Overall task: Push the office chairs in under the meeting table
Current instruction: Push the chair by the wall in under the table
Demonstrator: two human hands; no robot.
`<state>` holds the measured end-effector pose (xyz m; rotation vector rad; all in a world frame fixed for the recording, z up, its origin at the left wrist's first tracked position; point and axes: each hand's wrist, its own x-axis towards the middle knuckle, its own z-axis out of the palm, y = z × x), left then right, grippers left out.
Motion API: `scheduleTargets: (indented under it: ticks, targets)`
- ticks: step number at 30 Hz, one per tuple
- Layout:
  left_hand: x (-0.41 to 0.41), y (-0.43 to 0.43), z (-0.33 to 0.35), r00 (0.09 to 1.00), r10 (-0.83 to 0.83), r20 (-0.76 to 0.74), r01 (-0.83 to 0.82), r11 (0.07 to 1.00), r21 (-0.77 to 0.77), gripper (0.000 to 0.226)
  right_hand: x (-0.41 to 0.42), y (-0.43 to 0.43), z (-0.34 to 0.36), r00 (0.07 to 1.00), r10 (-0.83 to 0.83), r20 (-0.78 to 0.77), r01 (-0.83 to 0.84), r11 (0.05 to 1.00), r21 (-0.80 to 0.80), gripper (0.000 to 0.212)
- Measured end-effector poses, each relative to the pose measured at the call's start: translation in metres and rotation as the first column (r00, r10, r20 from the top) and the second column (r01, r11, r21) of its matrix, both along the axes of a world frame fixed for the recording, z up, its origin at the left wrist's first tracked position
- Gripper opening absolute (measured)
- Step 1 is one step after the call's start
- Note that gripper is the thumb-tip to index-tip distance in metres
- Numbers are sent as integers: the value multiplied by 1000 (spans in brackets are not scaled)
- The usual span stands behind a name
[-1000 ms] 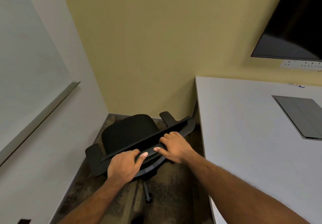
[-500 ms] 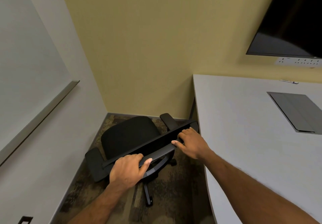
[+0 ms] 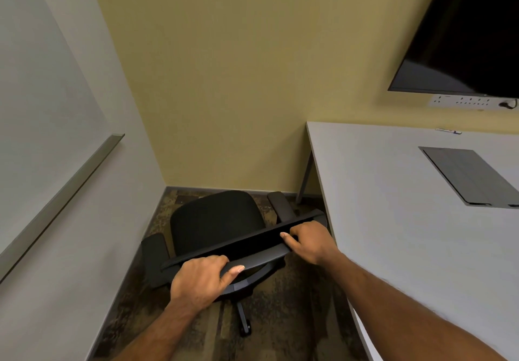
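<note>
Office chair (image 3: 216, 223) stands in the corner beside the meeting table (image 3: 393, 220), not yet under it; its backrest top is gripped by the left hand (image 3: 200, 282) and right hand (image 3: 307, 244). Its far armrest (image 3: 280, 206) could be jammed against the table edge if pushed at this angle.

Both bare forearms reach forward. The left hand (image 3: 200, 279) curls closed, thumb out. The right hand (image 3: 310, 244) grips, fingers bent.
</note>
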<state>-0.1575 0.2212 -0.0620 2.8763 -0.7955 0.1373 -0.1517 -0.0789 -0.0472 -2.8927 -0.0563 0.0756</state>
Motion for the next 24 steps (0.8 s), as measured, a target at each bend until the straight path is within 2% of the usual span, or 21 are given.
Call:
scheduleTargets:
  ticks: [6, 12, 18, 24]
  targets:
    - [15, 13, 0, 998, -59, 34, 59, 998, -2, 90, -1, 10, -8, 1000, 2, 14, -1, 1000, -20, 51]
    - [29, 26, 3, 968, -165, 190, 163, 986, 27, 64, -10, 23, -9, 999, -40, 27, 41, 998, -49, 54]
    - [60, 38, 1, 963, -241, 118, 244, 970, -12, 75, -21, 34, -10, 998, -67, 12, 67, 997, -39, 53]
    - [93, 31, 3, 953, -303, -12, 303, 952, 33, 75, -30, 35, -9, 994, -110, 13, 110, 994, -24, 55]
